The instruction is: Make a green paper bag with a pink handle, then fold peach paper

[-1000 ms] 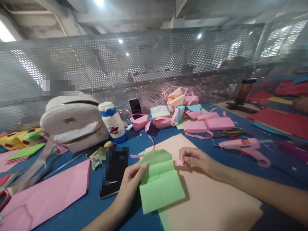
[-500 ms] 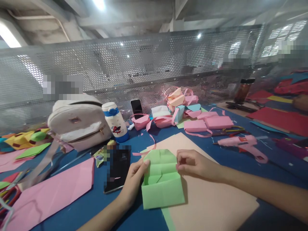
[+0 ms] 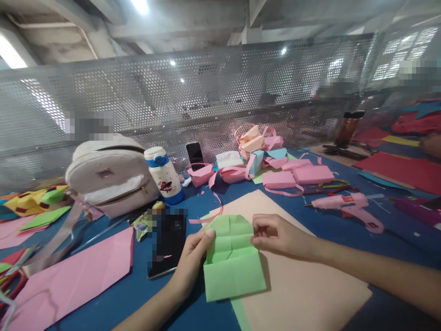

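Observation:
A folded green paper piece (image 3: 232, 259) shaped like a small envelope lies on a peach paper sheet (image 3: 296, 285) on the blue table (image 3: 138, 294). My left hand (image 3: 191, 259) pinches its left edge with fingers closed on it. My right hand (image 3: 275, 234) pinches its right edge at the fold, fingers curled together. Both hands hold the same green piece between them.
A phone (image 3: 167, 243) lies left of the green piece, a pink sheet (image 3: 74, 278) farther left. A white bag (image 3: 106, 174), a bottle (image 3: 163, 174), pink paper boxes (image 3: 298, 177) and a pink glue gun (image 3: 347, 207) stand behind. A perforated metal screen (image 3: 206, 101) closes the back.
The green paper has been folded up shorter, its lower flap raised. My right hand moved left from a pink strip onto the green piece's right edge. My left hand stayed on the left edge.

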`<state>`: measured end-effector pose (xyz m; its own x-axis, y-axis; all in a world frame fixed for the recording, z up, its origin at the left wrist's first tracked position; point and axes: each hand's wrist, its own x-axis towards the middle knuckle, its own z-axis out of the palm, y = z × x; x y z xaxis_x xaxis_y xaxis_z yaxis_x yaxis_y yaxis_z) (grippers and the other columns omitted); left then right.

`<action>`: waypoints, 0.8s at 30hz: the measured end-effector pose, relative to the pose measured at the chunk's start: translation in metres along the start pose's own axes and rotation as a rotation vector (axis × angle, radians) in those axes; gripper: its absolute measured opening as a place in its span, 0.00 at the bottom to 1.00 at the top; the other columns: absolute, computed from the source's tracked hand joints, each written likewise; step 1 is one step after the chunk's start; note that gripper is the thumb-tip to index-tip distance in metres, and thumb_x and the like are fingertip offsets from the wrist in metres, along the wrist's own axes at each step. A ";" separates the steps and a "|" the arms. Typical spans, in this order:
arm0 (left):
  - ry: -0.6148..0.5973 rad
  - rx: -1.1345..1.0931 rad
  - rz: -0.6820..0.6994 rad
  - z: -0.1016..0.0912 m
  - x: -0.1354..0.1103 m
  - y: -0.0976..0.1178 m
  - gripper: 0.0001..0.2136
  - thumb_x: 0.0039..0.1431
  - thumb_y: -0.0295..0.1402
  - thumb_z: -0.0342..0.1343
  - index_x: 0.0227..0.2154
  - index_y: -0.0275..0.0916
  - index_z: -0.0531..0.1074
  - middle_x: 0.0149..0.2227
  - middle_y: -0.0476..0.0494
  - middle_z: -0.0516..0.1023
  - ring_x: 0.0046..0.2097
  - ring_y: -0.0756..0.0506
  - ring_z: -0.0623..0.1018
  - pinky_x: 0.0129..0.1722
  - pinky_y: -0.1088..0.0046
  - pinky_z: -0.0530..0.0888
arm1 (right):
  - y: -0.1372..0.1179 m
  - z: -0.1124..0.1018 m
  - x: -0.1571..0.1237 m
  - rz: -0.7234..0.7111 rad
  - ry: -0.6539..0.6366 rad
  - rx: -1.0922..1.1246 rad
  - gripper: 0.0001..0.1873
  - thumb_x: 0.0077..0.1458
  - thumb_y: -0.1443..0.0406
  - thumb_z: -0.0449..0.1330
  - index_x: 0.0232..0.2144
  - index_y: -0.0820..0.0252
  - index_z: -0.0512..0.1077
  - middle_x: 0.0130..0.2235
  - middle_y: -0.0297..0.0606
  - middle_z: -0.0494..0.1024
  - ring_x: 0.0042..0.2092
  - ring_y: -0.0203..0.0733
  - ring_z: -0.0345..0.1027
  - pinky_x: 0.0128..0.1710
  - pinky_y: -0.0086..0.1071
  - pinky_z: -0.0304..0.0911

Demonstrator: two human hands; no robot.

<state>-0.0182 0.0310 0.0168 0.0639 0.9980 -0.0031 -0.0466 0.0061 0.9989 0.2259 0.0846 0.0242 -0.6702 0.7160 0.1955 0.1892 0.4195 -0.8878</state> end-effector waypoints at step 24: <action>-0.213 0.824 0.331 0.008 0.017 0.080 0.15 0.52 0.33 0.64 0.45 0.45 0.79 0.39 0.46 0.81 0.40 0.41 0.76 0.40 0.73 0.68 | -0.009 0.003 0.006 0.054 -0.019 -0.105 0.11 0.59 0.61 0.61 0.26 0.60 0.68 0.26 0.29 0.62 0.28 0.34 0.53 0.27 0.28 0.50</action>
<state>-0.0132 0.0484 0.0971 0.3609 0.9072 0.2164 0.6263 -0.4076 0.6645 0.2183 0.0839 0.0321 -0.6703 0.7287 0.1400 0.2986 0.4377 -0.8481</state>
